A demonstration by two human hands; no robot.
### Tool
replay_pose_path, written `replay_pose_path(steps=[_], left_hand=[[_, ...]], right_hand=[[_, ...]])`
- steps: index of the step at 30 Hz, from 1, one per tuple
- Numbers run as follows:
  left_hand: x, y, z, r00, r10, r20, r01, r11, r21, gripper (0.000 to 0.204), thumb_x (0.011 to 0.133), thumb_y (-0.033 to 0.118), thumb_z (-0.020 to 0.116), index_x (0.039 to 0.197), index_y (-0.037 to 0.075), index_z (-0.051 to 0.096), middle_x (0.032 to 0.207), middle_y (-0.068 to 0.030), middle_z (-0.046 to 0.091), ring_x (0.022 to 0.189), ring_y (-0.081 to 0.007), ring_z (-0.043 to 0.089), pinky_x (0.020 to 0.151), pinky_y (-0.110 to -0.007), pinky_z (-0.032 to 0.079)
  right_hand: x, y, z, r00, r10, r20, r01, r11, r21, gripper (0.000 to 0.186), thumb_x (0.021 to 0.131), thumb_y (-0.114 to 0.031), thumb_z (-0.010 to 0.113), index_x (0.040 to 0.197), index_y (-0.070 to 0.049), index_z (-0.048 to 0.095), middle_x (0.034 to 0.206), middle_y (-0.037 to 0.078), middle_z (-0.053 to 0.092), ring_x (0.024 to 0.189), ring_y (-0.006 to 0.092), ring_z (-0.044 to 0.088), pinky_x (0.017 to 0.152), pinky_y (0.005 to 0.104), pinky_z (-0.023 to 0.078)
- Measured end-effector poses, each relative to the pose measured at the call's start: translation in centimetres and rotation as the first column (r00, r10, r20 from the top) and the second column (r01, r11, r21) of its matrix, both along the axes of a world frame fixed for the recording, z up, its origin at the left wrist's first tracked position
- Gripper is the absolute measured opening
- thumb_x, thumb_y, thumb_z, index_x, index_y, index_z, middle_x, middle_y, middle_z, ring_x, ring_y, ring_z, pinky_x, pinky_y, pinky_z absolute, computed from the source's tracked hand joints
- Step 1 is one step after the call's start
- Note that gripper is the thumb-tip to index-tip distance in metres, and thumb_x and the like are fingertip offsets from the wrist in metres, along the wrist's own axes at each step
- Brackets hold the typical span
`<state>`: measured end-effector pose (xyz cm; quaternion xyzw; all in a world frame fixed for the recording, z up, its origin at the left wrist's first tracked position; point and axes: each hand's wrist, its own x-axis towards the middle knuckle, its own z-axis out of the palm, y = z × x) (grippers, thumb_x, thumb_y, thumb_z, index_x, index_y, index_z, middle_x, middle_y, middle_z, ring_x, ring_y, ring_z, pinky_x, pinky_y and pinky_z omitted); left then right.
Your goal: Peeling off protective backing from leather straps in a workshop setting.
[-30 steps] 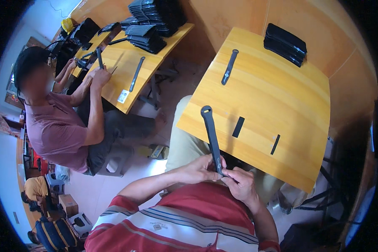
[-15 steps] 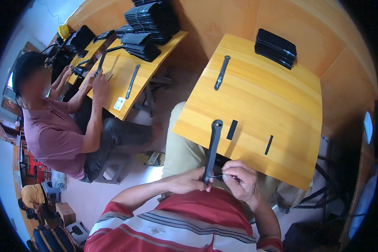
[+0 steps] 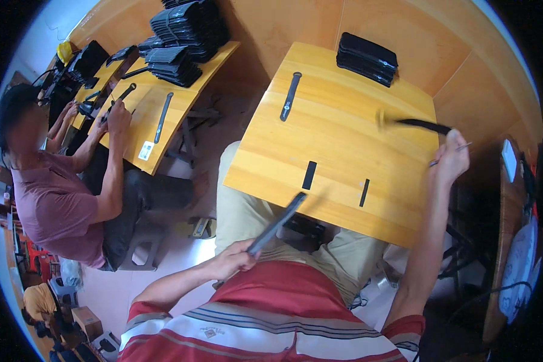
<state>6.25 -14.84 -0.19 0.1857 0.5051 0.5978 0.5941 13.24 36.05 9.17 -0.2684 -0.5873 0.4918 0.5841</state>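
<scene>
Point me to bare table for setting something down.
Widest: the middle of the table, between the lying strap, stack, wide strip and thin strip. Smaller: left of the wide strip. Crowded: the right edge, where the right hand holds a blurred dark piece.

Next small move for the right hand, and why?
I'd probably lower the dark strip onto the table. The right hand seems to pinch one end of it by the table's right edge, with the blurred far end over the wood. The left hand already has a strap in its grip, so setting the strip down should free the right.
</scene>
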Motion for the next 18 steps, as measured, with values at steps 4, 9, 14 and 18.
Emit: replay_pose_path(steps=[4,9,14,18], left_hand=[[0.2,-1.7,-1.4,0.992,0.079,0.099,-0.074,0.996,-0.051,0.018,0.086,0.004,0.047,0.104,0.004,0.048,0.076,-0.0006,0.044,0.064,-0.0095,0.04,0.057,-0.026,0.034],[0.5,-0.6,-0.4,0.987,0.149,0.067,-0.151,0.988,0.037,0.03,0.104,0.031,0.048,0.119,0.005,0.046,0.077,-0.0005,0.045,0.066,-0.01,0.041,0.06,-0.024,0.034],[0.6,-0.4,-0.5,0.986,0.161,-0.035,-0.156,0.982,0.106,0.05,0.105,0.051,0.037,0.122,0.005,0.045,0.075,-0.0006,0.045,0.067,-0.0103,0.042,0.062,-0.024,0.035],[0.4,-0.6,-0.8,0.979,0.201,-0.031,-0.196,0.974,0.109,0.053,0.105,0.053,0.034,0.121,0.005,0.046,0.076,-0.0007,0.046,0.068,-0.0103,0.042,0.065,-0.024,0.036]], right_hand=[[-2.2,2.0,0.7,0.979,-0.198,0.045,0.169,0.917,0.361,0.015,0.094,-0.014,0.069,0.1,0.0,0.07,0.077,-0.001,0.062,0.067,0.0062,0.053,0.06,0.0226,0.044],[-7.2,-4.1,-4.4,0.918,-0.061,0.392,-0.139,0.875,0.464,0.017,0.093,-0.016,0.067,0.106,-0.006,0.072,0.093,0.009,0.074,0.08,0.017,0.069,0.074,0.0316,0.054],[-10.0,-10.0,-9.0,0.764,-0.06,0.642,-0.43,0.695,0.577,0.012,0.091,-0.017,0.065,0.099,-0.01,0.07,0.096,0.012,0.072,0.08,0.0347,0.07,0.069,0.043,0.056],[-10.6,-11.5,-9.8,0.653,-0.008,0.758,-0.575,0.645,0.503,0.013,0.088,-0.018,0.066,0.098,-0.009,0.068,0.097,0.011,0.072,0.082,0.0337,0.07,0.069,0.0443,0.056]])
